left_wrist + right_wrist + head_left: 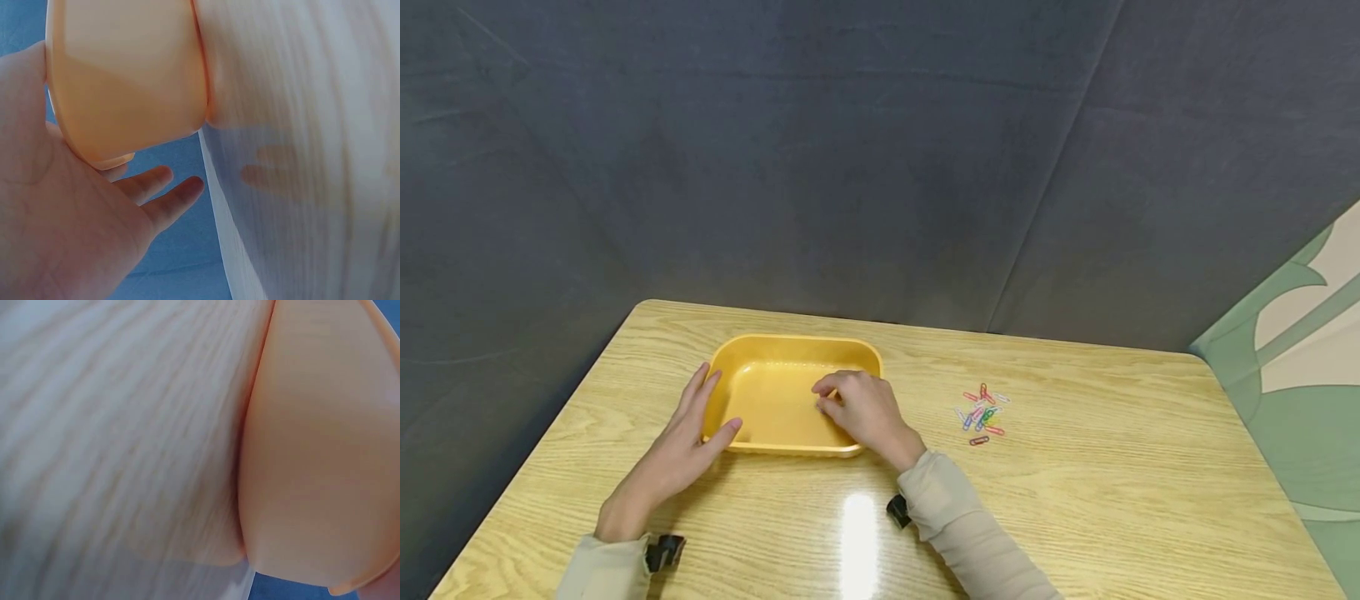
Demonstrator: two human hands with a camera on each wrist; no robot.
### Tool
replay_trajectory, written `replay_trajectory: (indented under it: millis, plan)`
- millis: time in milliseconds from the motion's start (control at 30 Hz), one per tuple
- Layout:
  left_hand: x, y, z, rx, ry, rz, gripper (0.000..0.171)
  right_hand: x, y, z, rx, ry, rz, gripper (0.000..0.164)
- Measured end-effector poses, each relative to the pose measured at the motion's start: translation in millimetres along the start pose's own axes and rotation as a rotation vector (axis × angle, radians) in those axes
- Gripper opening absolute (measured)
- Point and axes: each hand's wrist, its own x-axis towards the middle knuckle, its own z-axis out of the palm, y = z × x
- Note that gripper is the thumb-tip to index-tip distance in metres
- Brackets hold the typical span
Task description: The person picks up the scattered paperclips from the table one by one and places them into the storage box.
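A yellow plastic tray (775, 451) stands on the wooden table. At its left end is my left hand (673, 454), fingers straight and spread along the rim, thumb over the near left corner. In the left wrist view, the left hand (69, 206) rests against the tray's outer wall (131, 81), two fingers reaching past it. My right hand (865, 412) hangs over the tray's right half, thumb and forefinger bent towards each other. A tiny pale speck shows at the thumb tip; I cannot tell whether it is held. The right wrist view shows mostly the tray's wall (312, 456).
To the right of the tray lies a loose pile of coloured paper clips (981, 414). A dark cloth partition (850, 167) rises behind the table's far edge. The wooden tabletop (1112, 467) extends further right, by a green and cream patterned surface (1300, 433).
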Motion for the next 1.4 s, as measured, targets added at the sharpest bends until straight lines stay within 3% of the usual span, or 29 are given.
replay_trajectory:
  millis: [500, 833, 1400]
  plan:
    - [-1.1, 1.5, -0.8, -0.009, -0.002, 0.004, 0.082, -3, 6, -15, 0.299, -0.063, -0.021, 0.02]
    - [-1.4, 0.5, -2.1, 0.006, 0.014, 0.011, 0.082, -10, 8, -23, 0.31, 0.01, -0.046, 0.019]
    - [0.4, 2.5, -2.7, -0.003, 0.009, 0.012, 0.082, -21, 14, -34, 0.325, 0.052, -0.037, 0.018]
